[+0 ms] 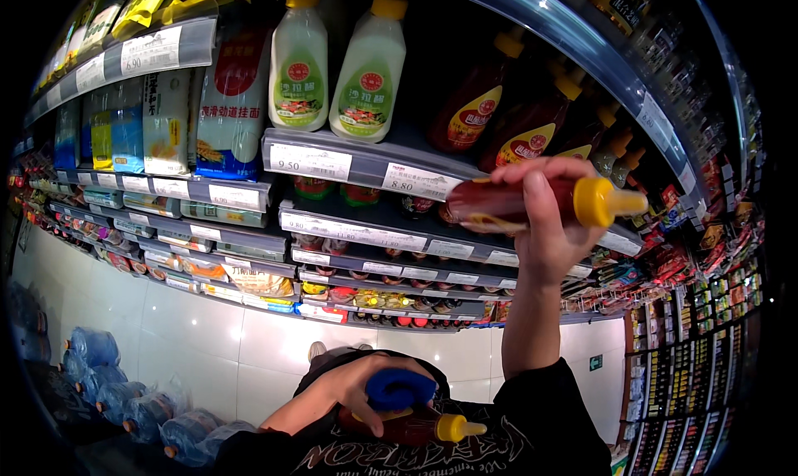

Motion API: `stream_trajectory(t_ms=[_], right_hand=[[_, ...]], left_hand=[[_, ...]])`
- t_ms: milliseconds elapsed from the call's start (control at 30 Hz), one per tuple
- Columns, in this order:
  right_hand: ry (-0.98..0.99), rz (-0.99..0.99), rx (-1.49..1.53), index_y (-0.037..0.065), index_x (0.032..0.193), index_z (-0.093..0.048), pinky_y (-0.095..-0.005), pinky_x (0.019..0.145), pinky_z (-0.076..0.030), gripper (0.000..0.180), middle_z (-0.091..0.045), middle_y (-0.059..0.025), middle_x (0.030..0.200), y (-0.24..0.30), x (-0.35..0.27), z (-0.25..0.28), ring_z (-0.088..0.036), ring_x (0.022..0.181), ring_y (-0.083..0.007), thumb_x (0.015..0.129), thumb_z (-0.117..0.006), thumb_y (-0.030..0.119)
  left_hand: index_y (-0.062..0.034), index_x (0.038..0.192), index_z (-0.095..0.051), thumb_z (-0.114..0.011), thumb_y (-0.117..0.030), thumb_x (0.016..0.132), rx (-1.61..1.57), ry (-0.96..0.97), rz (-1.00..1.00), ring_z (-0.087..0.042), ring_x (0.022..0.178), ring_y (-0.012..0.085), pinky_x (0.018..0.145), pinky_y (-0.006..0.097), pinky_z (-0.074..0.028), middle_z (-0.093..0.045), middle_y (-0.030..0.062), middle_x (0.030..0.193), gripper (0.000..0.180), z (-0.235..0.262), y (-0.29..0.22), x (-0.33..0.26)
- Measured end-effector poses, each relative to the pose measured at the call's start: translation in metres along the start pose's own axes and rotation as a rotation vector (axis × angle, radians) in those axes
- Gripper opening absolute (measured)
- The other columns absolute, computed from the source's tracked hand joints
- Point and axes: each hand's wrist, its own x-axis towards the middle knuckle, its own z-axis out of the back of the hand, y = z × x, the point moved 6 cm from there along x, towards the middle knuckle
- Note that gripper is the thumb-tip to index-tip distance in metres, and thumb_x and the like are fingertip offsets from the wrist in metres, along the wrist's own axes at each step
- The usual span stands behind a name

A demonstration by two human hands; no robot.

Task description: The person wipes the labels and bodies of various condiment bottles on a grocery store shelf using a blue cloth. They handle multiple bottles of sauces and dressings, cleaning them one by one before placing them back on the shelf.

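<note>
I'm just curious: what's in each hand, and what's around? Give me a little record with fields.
Right hand: grips a dark red bottle on its side, yellow nozzle pointing right
Left hand: holds a blue bundle and a second dark red bottle
Shelf: two white bottles, left of more dark red ones
Lower left: large clear bluish bottles

You see at right a dark red plastic squeeze bottle (499,203) with a bright yellow cap (592,202). Near you, a second dark red squeeze bottle (407,429) has also a yellow cap (451,428). Your rolled, cloth-like item (399,390) is plain deep blue. Your black fabric shirt (553,418) carries a pale lettering pattern (407,455). Far, at left, two whitish plastic bottles (366,52) show green labels (300,81) with red round emblems (371,82).
</note>
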Motion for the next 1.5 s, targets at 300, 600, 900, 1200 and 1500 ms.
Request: stream_trajectory(t_ms=[300, 600, 900, 1200, 1500], right_hand=[[-0.059, 0.204, -0.067, -0.002, 0.094, -0.06, -0.031, 0.072, -0.058, 0.011, -0.066, -0.0114, 0.085, -0.025, 0.035, -0.022, -0.07, 0.075, -0.0201, 0.085, -0.068, -0.002], [-0.081, 0.094, -0.102, -0.002, 0.091, -0.063, -0.0297, 0.073, -0.057, 0.01, -0.067, -0.0094, 0.082, -0.047, 0.053, -0.027, -0.069, 0.074, -0.0171, 0.085, -0.07, 0.001], [-0.114, 0.193, -0.298, 0.001, 0.089, -0.065, -0.0231, 0.066, -0.052, 0.015, -0.069, -0.0043, 0.078, -0.068, 0.055, -0.021, -0.065, 0.069, -0.0103, 0.082, -0.074, 0.009], [-0.322, -0.119, -0.464, -0.006, 0.095, -0.065, -0.0327, 0.073, -0.049, 0.038, -0.069, -0.0105, 0.081, -0.079, 0.077, -0.028, -0.065, 0.076, -0.0186, 0.082, -0.081, 0.025], [-0.192, -0.024, -0.816, -0.005, 0.107, -0.066, -0.0444, 0.099, -0.042, 0.043, -0.066, -0.0265, 0.108, -0.093, 0.102, -0.022, -0.056, 0.108, -0.0427, 0.079, -0.075, 0.027]], left_hand=[[0.0013, 0.123, -0.061, -0.098, -0.035, 0.048, 0.083, -0.121, -0.084, -0.068, 0.105, 0.0295, 0.096, 0.04, -0.051, -0.07, 0.0156, 0.114, 0.091, 0.024, 0.01, -0.033], [0.0016, 0.12, -0.063, -0.096, -0.037, 0.049, 0.136, -0.112, -0.106, -0.068, 0.103, 0.0304, 0.091, 0.039, -0.052, -0.069, 0.0165, 0.113, 0.087, 0.03, 0.006, -0.035], [0.0012, 0.117, -0.066, -0.095, -0.033, 0.05, 0.056, -0.121, -0.102, -0.067, 0.103, 0.0305, 0.09, 0.038, -0.051, -0.069, 0.0164, 0.113, 0.081, 0.035, 0.007, -0.033], [-0.002, 0.122, -0.065, -0.094, -0.031, 0.052, 0.037, -0.132, -0.026, -0.063, 0.113, 0.026, 0.101, 0.036, -0.046, -0.066, 0.0109, 0.123, 0.081, 0.037, 0.007, -0.036], [-0.0022, 0.121, -0.066, -0.093, -0.029, 0.051, 0.124, -0.101, -0.001, -0.063, 0.113, 0.0263, 0.101, 0.037, -0.046, -0.067, 0.0112, 0.123, 0.08, 0.037, 0.009, -0.032]])
